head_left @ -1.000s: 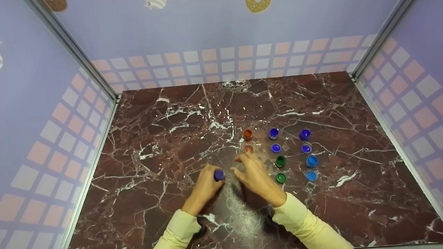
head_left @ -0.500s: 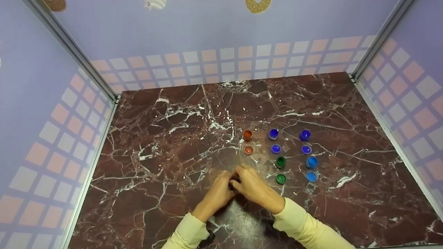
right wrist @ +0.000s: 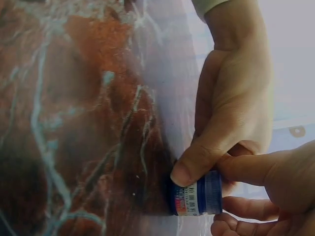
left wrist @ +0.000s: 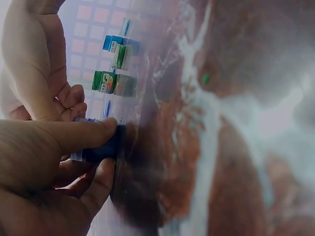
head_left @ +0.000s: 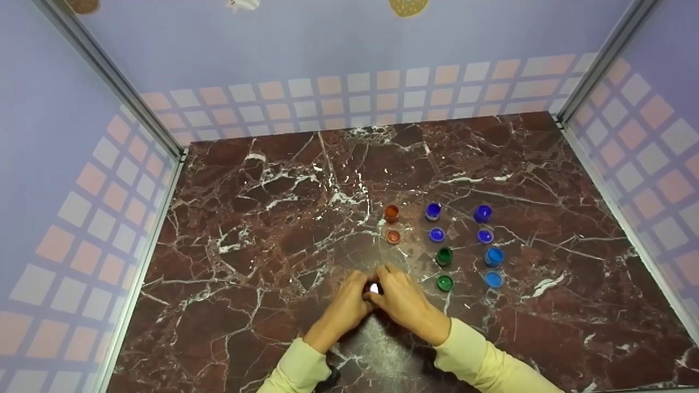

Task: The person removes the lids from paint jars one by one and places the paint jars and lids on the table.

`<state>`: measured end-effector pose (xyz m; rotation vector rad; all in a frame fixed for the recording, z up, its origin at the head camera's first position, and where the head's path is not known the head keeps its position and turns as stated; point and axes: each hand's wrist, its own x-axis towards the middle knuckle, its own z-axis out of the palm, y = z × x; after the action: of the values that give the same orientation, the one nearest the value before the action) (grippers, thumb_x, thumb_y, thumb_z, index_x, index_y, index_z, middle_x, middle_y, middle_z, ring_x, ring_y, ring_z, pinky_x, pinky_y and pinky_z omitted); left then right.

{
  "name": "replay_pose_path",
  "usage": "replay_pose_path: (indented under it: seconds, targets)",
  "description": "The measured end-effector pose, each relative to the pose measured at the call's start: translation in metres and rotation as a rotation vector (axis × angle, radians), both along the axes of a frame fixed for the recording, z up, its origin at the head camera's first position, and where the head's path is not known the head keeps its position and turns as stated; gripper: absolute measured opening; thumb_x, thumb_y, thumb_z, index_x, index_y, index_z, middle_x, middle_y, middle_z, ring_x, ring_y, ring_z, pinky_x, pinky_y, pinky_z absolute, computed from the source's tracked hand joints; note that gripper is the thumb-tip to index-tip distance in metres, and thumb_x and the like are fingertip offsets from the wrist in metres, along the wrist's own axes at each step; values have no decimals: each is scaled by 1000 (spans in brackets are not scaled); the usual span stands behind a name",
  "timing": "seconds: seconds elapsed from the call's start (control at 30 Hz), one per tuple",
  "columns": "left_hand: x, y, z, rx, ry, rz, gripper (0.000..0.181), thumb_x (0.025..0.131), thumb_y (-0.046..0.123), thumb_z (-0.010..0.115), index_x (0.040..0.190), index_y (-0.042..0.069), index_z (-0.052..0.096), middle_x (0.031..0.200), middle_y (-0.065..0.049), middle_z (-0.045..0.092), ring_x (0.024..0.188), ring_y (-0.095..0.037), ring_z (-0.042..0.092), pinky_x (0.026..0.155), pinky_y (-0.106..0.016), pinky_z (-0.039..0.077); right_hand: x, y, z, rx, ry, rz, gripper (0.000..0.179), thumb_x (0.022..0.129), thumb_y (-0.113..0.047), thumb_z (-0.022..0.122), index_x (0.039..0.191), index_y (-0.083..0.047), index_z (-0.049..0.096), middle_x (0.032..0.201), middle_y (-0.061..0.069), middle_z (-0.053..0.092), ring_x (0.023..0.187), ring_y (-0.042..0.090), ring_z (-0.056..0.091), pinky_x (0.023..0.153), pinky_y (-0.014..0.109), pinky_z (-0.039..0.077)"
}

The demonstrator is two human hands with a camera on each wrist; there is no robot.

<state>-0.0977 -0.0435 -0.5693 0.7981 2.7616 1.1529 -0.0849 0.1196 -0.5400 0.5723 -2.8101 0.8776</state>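
Near the front of the marble table, my left hand (head_left: 347, 301) grips a small blue paint jar (right wrist: 186, 199) by its labelled side, thumb along it. The jar stands upright with its base close to the tabletop. A ridged blue lid (right wrist: 212, 192) sits on its top. My right hand (head_left: 403, 299) meets the left one there, its thumb and fingers pinching the lid. From above, the two hands hide most of the jar; a bright white spot shows between them. In the left wrist view, the jar's dark blue body (left wrist: 102, 150) lies between left thumb and fingers.
Right of the hands stand uncapped paint jars: orange (head_left: 391, 213), purple-blue (head_left: 433, 211), violet (head_left: 483, 213), green (head_left: 444, 256) and light blue (head_left: 494, 256). Each has a lid, like the green lid (head_left: 445, 283), lying in front. Patterned panels (head_left: 360, 93) enclose the table.
My left hand has moved right with the jar, and my right hand has come down and left to meet it at the lid. The jars on the table have stayed put.
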Motion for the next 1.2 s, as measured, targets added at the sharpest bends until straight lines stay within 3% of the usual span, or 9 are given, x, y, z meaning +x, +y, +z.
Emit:
replay_pose_path:
  seconds: [0.17,0.33,0.5,0.67,0.87,1.03,1.2]
  targets:
    - [-1,0,0,-14,17,-2,31,73,-11,74,102,-3,65,99,-8,61,94,-25,61,87,-42,52,2,-2,-3,54,50,-7,32,82,-19,87,94,-3,62,88,8,58,71,31,66,59,43,56]
    - [-3,0,1,-27,26,-20,27,75,-7,78,95,1,63,95,-7,60,91,-24,60,85,-42,51,4,0,-3,86,89,43,29,85,-17,84,94,-2,61,88,8,55,70,30,65,59,42,56]
    - [-6,-1,3,-49,35,-50,25,78,0,81,96,2,64,93,-7,61,88,-23,60,81,-39,52,-1,7,-4,49,94,171,22,87,-11,82,98,0,66,91,6,55,78,23,62,69,37,58]
    - [-8,-4,4,-68,10,-78,32,87,21,82,106,2,66,98,-7,63,94,-25,63,86,-38,52,-10,18,-4,15,72,356,23,85,-1,79,107,-1,71,106,8,64,100,23,62,91,35,55]
    - [-8,-4,4,-81,-8,-68,32,82,14,85,105,4,66,99,-7,64,96,-26,63,88,-40,52,-14,24,-5,73,170,499,29,80,5,79,107,-6,76,112,4,70,104,22,61,95,35,52]
    - [-10,-3,4,-79,-13,-60,31,79,10,87,100,4,67,96,-6,64,92,-26,65,84,-40,54,-14,26,-7,98,270,533,31,78,3,79,106,-9,78,114,2,74,110,24,63,93,40,50]
    - [-11,-3,5,-77,-34,-67,33,80,11,86,105,3,67,99,-8,65,96,-27,65,89,-41,53,-13,30,-6,-59,169,483,27,81,2,77,107,-6,78,119,5,73,113,26,63,99,40,51]
